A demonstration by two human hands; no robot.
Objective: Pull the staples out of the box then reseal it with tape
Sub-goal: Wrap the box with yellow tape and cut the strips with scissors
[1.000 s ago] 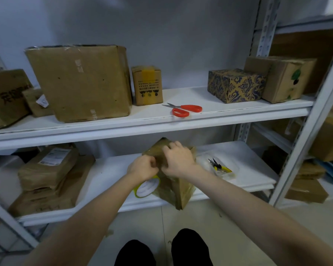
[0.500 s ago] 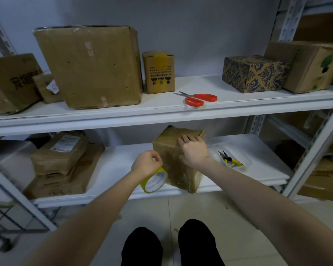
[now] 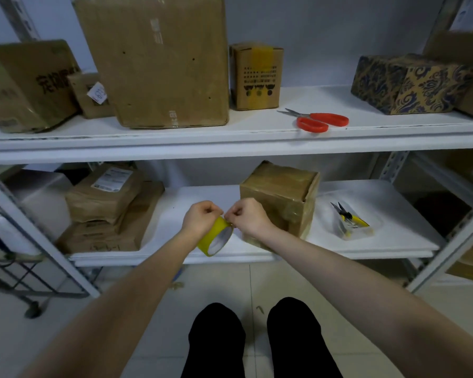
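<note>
**Both hands on tape roll in front of box, lower shelf**

1. Box. The cardboard box [image 3: 280, 195] stands on the lower shelf [image 3: 393, 211], near the front edge and a little right of centre. Its top flaps lie down and glossy clear tape shows across the top and the front face. Neither hand touches it. No staples can be made out at this size.

2. Left hand. The left hand [image 3: 201, 221] holds the yellow tape roll [image 3: 215, 237] in the air just in front of the shelf edge, to the left of the box. Its fingers [image 3: 213, 211] are curled round the upper part of the roll.

3. Right hand. The right hand [image 3: 250, 218] meets the left at the top of the roll. Its fingers [image 3: 234, 212] are curled, the tips pinched at the roll's upper edge. Whether a loose tape end sits between them cannot be told.

4. Tools. Yellow-handled pliers [image 3: 347, 218] lie in a clear plastic tray on the lower shelf, right of the box and apart from it. Red-handled scissors [image 3: 316, 121] lie on the upper shelf [image 3: 325, 96], blades pointing left.

5. Surroundings. Stacked brown parcels [image 3: 104, 197] occupy the left of the lower shelf. The upper shelf carries a large carton [image 3: 159, 61], a small carton [image 3: 256, 76] with yellow tape beside it, and a patterned box [image 3: 402, 83] at the right.
</note>
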